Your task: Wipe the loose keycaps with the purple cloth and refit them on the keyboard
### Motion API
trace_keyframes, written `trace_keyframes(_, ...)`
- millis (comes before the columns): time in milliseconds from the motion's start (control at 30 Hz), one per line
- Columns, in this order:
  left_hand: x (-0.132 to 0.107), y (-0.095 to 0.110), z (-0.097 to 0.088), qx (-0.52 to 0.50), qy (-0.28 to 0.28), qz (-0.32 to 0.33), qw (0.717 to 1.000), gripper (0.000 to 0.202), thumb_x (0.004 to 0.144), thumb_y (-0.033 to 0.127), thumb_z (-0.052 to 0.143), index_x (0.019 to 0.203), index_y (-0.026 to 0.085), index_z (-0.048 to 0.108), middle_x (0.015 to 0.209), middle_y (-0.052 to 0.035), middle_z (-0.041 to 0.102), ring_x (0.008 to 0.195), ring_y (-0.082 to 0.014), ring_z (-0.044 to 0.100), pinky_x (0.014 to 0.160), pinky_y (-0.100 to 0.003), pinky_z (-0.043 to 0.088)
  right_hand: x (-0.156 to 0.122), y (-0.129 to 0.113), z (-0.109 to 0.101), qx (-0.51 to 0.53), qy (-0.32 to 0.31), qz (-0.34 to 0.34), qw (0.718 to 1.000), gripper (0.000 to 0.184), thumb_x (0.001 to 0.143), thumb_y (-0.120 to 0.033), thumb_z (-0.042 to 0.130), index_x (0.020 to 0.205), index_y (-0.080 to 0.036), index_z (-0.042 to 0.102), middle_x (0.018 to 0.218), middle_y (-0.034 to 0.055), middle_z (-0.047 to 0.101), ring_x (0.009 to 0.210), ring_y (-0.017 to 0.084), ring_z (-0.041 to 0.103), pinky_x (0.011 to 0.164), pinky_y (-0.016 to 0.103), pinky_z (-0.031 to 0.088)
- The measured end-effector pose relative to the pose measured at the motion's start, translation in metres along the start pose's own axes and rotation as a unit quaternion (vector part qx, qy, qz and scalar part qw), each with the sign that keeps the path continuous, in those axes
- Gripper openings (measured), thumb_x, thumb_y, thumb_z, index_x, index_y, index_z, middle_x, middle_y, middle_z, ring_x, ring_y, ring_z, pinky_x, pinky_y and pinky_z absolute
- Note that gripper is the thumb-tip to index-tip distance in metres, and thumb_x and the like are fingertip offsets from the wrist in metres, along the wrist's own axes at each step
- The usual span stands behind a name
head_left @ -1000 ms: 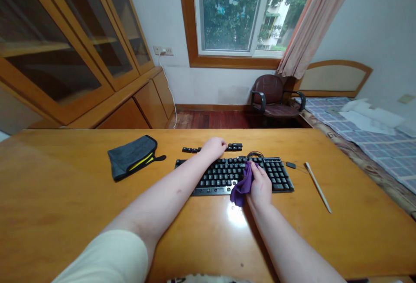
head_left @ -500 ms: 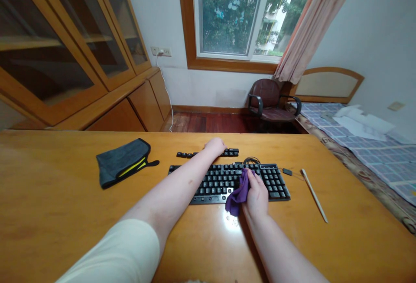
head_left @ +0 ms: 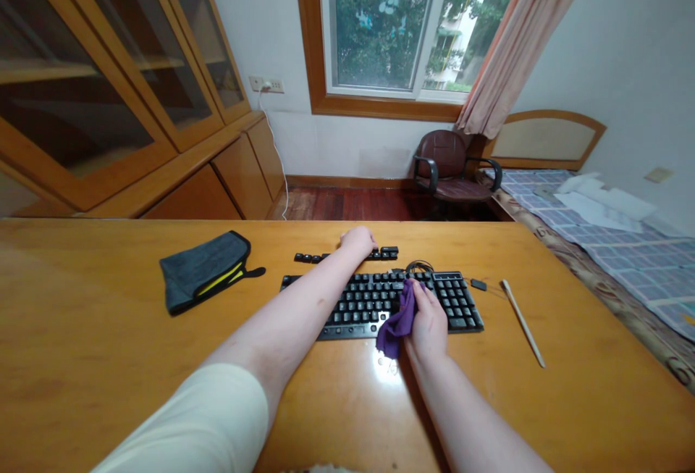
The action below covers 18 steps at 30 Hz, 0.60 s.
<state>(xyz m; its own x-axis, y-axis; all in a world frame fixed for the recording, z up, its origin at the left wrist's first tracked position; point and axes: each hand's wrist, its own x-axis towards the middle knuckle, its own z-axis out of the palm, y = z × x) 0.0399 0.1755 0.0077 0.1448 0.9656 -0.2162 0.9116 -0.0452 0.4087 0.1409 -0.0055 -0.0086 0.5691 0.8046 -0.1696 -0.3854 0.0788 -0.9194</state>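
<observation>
A black keyboard lies on the wooden desk, partly covered by my left forearm. Above its right half, my right hand grips a purple cloth, which hangs down over the front edge. Behind the keyboard, loose black keycaps lie in rows. My left hand reaches across to the middle of these keycaps with its fingers curled down. Its fingertips are hidden behind the hand, so whatever they hold does not show.
A folded grey cloth with yellow lining lies at the left. Right of the keyboard are a small dark piece and a pale stick. A coiled cable sits behind the keyboard. Beyond the desk stand a chair and a bed.
The view has shifted very slightly. Both hands stay in nearly the same places, the right one still gripping the purple cloth.
</observation>
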Motion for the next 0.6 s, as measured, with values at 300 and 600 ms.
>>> trace_keyframes(300,0.004,0.004,0.005,-0.019,0.012,0.007,1.0,0.01,0.063,0.028,0.068,0.073,0.025,0.07,0.093,-0.0038,0.069,0.095,-0.022,0.058,0.082,-0.03,0.042,0.002,0.001,-0.001,-0.002,-0.002,-0.001,1.0,0.032,0.069,-0.037,0.063,0.091,-0.015,0.067,0.091,0.0053,0.069,0.086,0.02,0.061,0.078,0.03,0.046)
trace_keyframes(600,-0.018,-0.002,-0.009,-0.205,0.094,0.064,0.972,0.014,0.075,0.026,0.059,0.084,0.017,0.065,0.088,-0.0053,0.068,0.086,-0.0162,0.062,0.081,-0.026,0.045,-0.004,-0.001,0.002,-0.022,-0.051,-0.008,0.998,0.033,0.074,-0.039,0.059,0.096,-0.015,0.066,0.097,0.006,0.068,0.094,0.02,0.06,0.087,0.031,0.041)
